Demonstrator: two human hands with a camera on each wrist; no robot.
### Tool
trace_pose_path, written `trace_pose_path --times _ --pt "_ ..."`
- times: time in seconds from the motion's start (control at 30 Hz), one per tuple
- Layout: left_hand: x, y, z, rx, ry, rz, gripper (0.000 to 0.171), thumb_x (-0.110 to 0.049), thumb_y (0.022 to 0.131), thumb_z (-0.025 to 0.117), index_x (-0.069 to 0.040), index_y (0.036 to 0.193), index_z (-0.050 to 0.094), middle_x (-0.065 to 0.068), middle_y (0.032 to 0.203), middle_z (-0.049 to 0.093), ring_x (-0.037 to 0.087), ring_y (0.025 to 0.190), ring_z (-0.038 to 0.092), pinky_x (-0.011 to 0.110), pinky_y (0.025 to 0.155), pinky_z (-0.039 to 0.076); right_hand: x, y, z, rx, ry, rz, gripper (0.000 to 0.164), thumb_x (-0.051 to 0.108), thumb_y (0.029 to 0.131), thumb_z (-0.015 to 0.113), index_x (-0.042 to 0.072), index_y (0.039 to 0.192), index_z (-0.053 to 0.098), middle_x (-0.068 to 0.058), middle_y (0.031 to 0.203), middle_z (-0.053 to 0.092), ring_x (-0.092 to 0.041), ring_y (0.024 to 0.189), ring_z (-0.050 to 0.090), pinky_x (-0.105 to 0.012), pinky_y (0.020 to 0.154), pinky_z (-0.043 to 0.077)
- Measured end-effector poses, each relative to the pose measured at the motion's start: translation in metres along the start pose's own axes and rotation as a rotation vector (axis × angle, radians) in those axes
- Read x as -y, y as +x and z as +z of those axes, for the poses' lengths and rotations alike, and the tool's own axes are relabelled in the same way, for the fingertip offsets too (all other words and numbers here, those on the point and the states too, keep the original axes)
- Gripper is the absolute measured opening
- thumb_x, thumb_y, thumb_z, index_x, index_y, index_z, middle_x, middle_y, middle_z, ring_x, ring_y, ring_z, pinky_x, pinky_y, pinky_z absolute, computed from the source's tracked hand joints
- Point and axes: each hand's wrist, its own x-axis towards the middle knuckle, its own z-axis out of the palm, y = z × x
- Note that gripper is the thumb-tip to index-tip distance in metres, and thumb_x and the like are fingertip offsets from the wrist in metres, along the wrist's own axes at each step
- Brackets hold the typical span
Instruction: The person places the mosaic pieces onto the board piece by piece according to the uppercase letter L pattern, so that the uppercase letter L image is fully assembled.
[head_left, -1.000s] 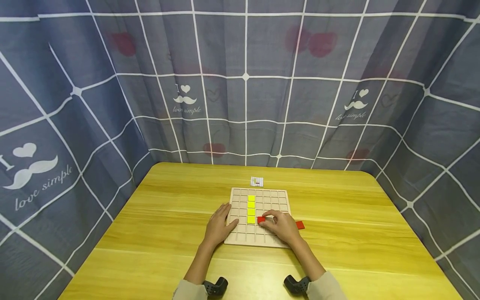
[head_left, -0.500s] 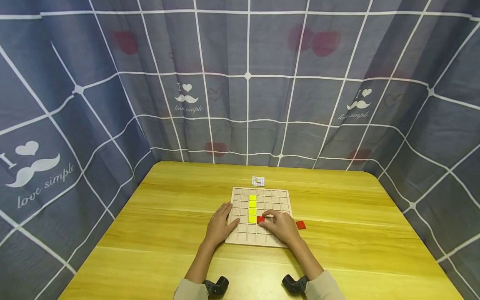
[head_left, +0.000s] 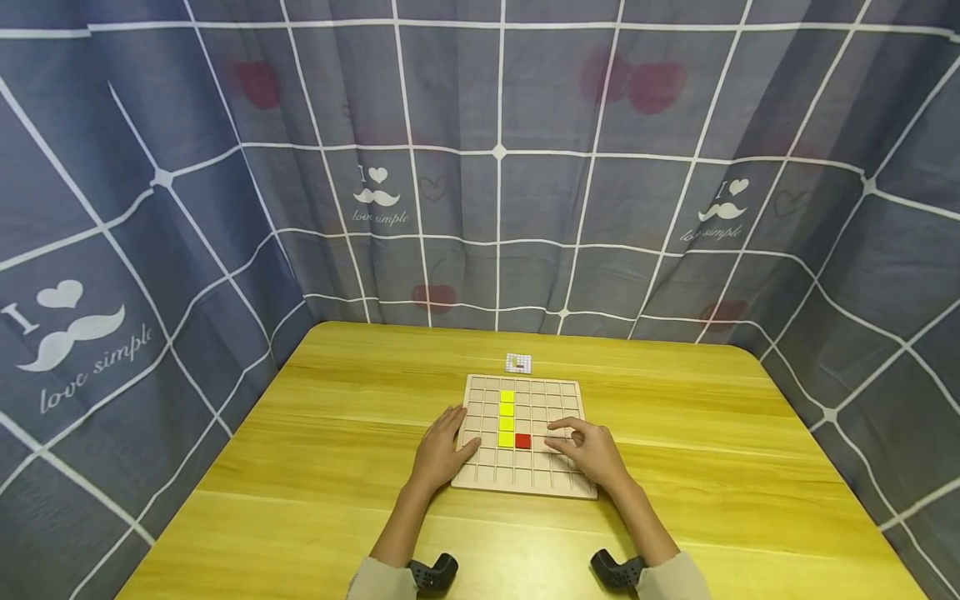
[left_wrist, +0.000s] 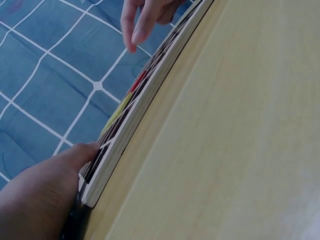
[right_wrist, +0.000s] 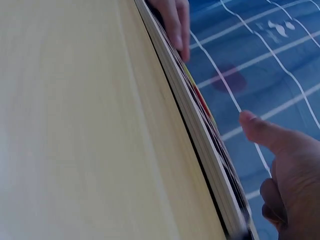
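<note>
A pale wooden grid board (head_left: 480,475) lies on the table. Four-cornered yellow tiles (head_left: 507,423) form one column on it, and a red tile (head_left: 522,441) sits right of the lowest one. My left hand (head_left: 442,447) rests on the board's left edge; in the left wrist view its thumb (left_wrist: 82,154) lies over the rim. Over the board's right part is my right hand (head_left: 596,454), thumb and index finger apart with nothing between them. The right wrist view shows its thumb (right_wrist: 262,131) held above the board. The second red tile seen earlier is hidden now.
A small card (head_left: 518,363) with a grid pattern lies behind the board. The wooden table (head_left: 337,400) extends around it, and a checked curtain (head_left: 457,192) hangs behind and at both sides. Black devices (head_left: 435,575) are on both wrists.
My right hand has let go of the red tile, now in the cell beside the lowest yellow one, and moved right, over where the other red tile lay. My left hand stays put.
</note>
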Motion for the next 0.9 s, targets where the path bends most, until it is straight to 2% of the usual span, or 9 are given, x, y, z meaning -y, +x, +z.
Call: trace_pose_path --times 0.33,0.63,0.9 --pt "-0.001 0.000 0.001 -0.003 -0.017 -0.008 0.063 -0.038 0.088 0.060 0.000 0.136 0.043 0.015 0.141 0.040 0.033 0.132 0.032 0.048 0.108 0.025 -0.030 -0.015 -0.042 -0.060 0.006 0.007 0.024 0.026 0.078 0.074 0.017 0.100 0.071 0.010 0.044 0.027 0.000 0.038 0.018 -0.020 0.033 0.023" --pt "-0.001 0.000 0.001 -0.001 -0.010 -0.013 0.064 -0.038 0.088 0.060 0.000 0.136 0.043 0.016 0.141 0.040 0.032 0.132 0.032 0.047 0.108 0.025 -0.049 -0.030 -0.069 0.017 0.019 0.108 0.032 0.033 0.077 0.074 0.017 0.104 0.070 0.009 0.045 0.025 -0.002 0.039 0.017 -0.022 0.035 0.025" --pt "-0.001 0.000 0.001 0.001 -0.008 -0.012 0.063 -0.039 0.088 0.059 -0.001 0.136 0.044 0.015 0.141 0.040 0.032 0.132 0.031 0.048 0.108 0.025 -0.054 -0.033 -0.074 0.102 0.005 0.146 0.034 0.037 0.073 0.077 0.023 0.103 0.071 0.010 0.047 0.027 -0.004 0.042 0.019 -0.021 0.040 0.024"
